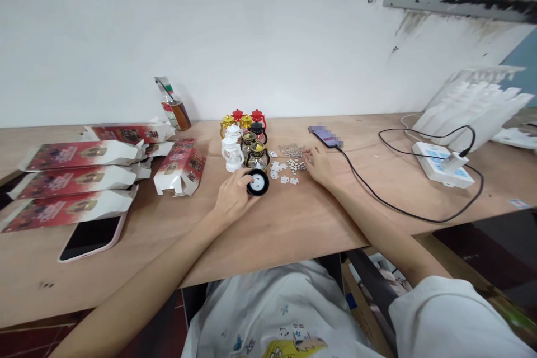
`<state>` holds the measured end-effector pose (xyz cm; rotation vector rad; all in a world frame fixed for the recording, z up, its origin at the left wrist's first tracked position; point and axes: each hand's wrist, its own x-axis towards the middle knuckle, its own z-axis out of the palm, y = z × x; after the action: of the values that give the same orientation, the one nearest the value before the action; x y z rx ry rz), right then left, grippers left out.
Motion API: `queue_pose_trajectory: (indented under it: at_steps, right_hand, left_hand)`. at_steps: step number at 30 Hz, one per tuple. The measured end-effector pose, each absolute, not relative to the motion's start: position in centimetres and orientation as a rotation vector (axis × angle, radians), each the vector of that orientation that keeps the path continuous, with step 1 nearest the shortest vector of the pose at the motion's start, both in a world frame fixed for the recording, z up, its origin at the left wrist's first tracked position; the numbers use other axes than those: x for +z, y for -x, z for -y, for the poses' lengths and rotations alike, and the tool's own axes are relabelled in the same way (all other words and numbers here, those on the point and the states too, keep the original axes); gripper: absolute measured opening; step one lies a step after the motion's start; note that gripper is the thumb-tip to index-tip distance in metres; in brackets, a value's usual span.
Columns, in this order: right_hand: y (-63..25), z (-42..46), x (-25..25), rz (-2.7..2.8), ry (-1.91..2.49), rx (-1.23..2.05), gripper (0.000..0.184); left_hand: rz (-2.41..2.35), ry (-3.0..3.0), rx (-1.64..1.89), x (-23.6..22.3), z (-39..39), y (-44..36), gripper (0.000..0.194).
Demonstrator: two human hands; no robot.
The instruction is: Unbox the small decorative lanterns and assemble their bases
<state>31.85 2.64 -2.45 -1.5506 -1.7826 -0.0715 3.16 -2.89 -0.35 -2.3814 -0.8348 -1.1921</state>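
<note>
My left hand (pixel 234 193) is closed around a small lantern (pixel 257 182), tipped so that its round base, black-rimmed with a white disc, faces me. My right hand (pixel 319 165) rests on the table with its fingers slightly apart, at the edge of a pile of small screws (pixel 292 150). Just beside those fingers lie several button cells (pixel 296 165). Small white plastic pieces (pixel 277 168) are scattered between the two hands. Behind my left hand stand several upright mini lanterns: white (pixel 232 154), gold (pixel 227 123), red (pixel 257 116), black (pixel 258 132) and bronze (pixel 257 155).
Red printed boxes (pixel 79 179) lie stacked at the left, near a pink-edged phone (pixel 93 236). One box (pixel 181 166) stands apart. A bottle (pixel 174 109) leans by the wall. Right are a charging phone (pixel 326 137), its black cable (pixel 377 201), a power strip (pixel 440 163) and white sheets (pixel 474 106).
</note>
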Motion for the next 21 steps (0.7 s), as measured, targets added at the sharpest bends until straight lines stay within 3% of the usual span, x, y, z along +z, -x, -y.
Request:
queue_pose_trajectory:
  at_steps: [14,21]
  right_hand:
    - [-29.9,-2.1,-2.5,2.048,1.490,-0.349,0.026]
    - [-27.0,-4.5,0.6,2.366,1.582,-0.331,0.026]
  left_hand:
    - [0.913,2.463,-1.239,-0.1,2.3,-2.5,0.031]
    - [0.953,2.465,-1.237,-0.1,1.9,-1.9,0.032]
